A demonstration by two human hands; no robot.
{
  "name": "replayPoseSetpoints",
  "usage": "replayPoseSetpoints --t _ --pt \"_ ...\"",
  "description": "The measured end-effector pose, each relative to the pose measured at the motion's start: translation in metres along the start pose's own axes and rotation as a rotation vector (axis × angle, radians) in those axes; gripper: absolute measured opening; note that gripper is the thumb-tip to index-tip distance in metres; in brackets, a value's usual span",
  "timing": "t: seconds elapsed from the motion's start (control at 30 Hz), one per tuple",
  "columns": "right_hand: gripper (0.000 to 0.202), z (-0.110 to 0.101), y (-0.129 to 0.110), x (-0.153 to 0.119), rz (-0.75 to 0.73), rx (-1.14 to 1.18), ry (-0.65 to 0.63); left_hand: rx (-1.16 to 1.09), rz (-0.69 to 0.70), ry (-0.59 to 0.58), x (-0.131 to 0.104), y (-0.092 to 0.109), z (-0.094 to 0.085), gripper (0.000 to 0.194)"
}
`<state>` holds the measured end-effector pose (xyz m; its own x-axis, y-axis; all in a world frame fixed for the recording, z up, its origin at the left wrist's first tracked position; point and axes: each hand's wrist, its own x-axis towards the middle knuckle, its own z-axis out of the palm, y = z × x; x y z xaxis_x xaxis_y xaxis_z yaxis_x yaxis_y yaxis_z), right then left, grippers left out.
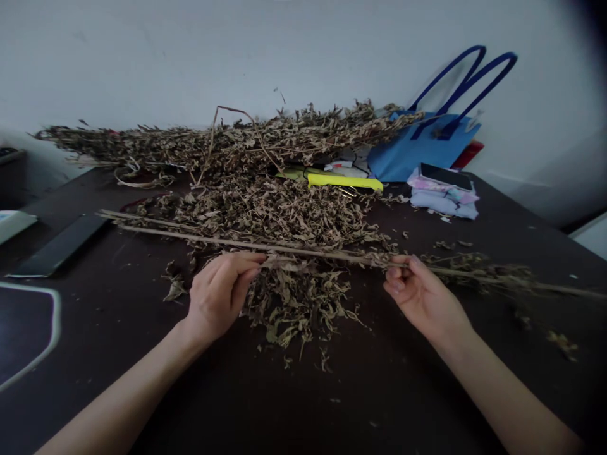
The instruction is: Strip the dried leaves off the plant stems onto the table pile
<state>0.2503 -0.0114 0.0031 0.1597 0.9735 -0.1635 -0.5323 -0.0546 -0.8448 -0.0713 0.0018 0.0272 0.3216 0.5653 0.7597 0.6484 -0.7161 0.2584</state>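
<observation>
A long dried plant stalk [303, 251] stretches across the view, its bare part on the left and its leafy end [493, 275] on the right. My right hand [429, 303] pinches this stalk between thumb and fingers. Just below the stalk, my left hand [215, 297] is closed in a pinch at the edge of a crumpled dried leaf [287, 262]. Loose dried leaves [303, 309] lie on the table between my hands. Beyond the stalk spreads a larger heap of stripped leaves [270, 208]. Another bare stalk [142, 218] rests at its left.
A thick bundle of dried plants [237, 142] lies along the wall. A yellow-handled tool [346, 182], a blue bag [417, 151] and a phone [446, 176] on folded cloth [443, 201] are at the back right. To the left lies a dark flat object [61, 246].
</observation>
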Motion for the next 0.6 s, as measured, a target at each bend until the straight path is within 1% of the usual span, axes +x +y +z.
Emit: replayPoseSetpoints --t 0.03,0.13,0.2,0.3,0.37,0.4,0.43,0.5,0.6 --pt "0.013 0.0 0.0 0.001 0.006 0.014 0.015 -0.033 0.043 -0.038 0.0 0.0 0.0 0.013" --pt "0.013 0.0 0.0 0.003 0.005 0.037 0.033 -0.059 0.177 -0.217 0.0 0.0 0.004 0.013" --pt "0.013 0.0 0.0 0.003 -0.002 0.046 0.029 -0.008 0.207 -0.307 0.0 0.0 0.007 0.017" --pt "0.012 0.001 0.0 0.002 -0.013 0.055 0.017 0.044 0.163 -0.343 -0.001 0.002 0.011 0.026" --pt "0.011 0.002 -0.001 0.001 -0.017 0.056 0.005 0.014 0.162 -0.364 -0.002 0.008 0.012 0.027" --pt "0.011 0.002 -0.001 0.0 -0.016 0.052 -0.005 -0.012 0.177 -0.393 -0.003 0.012 0.012 0.027" --pt "0.011 0.003 -0.002 -0.001 -0.014 0.045 -0.016 -0.038 0.2 -0.441 -0.004 0.016 0.012 0.029" --pt "0.012 0.004 -0.002 -0.002 -0.018 0.02 -0.042 -0.062 0.246 -0.579 -0.006 0.024 0.013 0.037" --pt "0.014 0.004 -0.002 -0.004 -0.028 -0.02 -0.078 -0.024 0.257 -0.775 -0.01 0.028 0.021 0.06"
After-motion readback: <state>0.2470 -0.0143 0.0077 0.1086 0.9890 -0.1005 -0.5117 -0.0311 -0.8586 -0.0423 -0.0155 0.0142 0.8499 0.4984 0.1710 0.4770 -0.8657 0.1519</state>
